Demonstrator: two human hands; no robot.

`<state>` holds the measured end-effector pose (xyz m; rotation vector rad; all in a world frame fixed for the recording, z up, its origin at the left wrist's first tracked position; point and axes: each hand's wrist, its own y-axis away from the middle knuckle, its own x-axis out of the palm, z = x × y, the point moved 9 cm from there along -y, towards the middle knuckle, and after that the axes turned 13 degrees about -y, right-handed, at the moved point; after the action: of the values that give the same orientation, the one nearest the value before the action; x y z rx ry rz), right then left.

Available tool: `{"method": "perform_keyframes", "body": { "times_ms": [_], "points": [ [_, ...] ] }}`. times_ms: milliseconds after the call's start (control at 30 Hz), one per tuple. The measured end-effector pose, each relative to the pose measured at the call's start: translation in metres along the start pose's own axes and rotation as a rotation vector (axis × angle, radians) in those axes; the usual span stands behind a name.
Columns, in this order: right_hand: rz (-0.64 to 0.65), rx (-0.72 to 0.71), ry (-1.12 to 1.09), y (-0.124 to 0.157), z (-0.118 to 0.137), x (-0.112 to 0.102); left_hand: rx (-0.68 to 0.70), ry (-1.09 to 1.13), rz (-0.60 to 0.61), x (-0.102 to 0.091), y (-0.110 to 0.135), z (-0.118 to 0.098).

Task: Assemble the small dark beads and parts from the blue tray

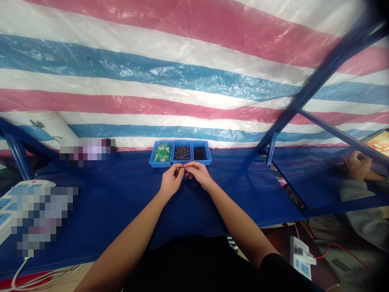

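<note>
My left hand and my right hand meet over the blue table cover, just in front of three small blue bins. Both hands are pinched together at the fingertips on a tiny dark part that is too small to name. The left bin holds green and clear packets. The middle bin holds small dark and brownish parts. The right bin holds small black parts.
A striped red, white and blue tarp hangs behind the table. A blue metal frame slants at the right. A power strip lies on the floor at lower right. Another person sits at the far right. White cables trail at lower left.
</note>
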<state>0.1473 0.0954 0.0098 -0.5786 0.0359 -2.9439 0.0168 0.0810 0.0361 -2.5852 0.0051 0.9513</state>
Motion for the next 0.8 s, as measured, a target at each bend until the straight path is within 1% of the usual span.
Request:
{"method": "perform_keyframes", "body": {
  "times_ms": [100, 267, 500, 633, 800],
  "points": [
    [-0.001, 0.004, 0.02, 0.0, 0.001, 0.0, -0.007, -0.015, 0.01, 0.002, 0.0, 0.002],
    [-0.025, -0.05, 0.127, 0.001, 0.008, -0.003, 0.014, -0.088, 0.019, 0.002, -0.001, 0.0],
    [0.009, -0.101, 0.12, 0.001, 0.006, 0.0, 0.025, -0.118, 0.017, -0.001, -0.001, -0.003],
    [-0.01, -0.098, 0.149, 0.001, 0.006, -0.002, 0.023, -0.097, 0.005, -0.002, 0.0, -0.004],
    [-0.014, -0.102, 0.133, 0.002, 0.01, -0.002, 0.03, -0.072, -0.005, -0.001, 0.0, -0.003]
  ]
}}
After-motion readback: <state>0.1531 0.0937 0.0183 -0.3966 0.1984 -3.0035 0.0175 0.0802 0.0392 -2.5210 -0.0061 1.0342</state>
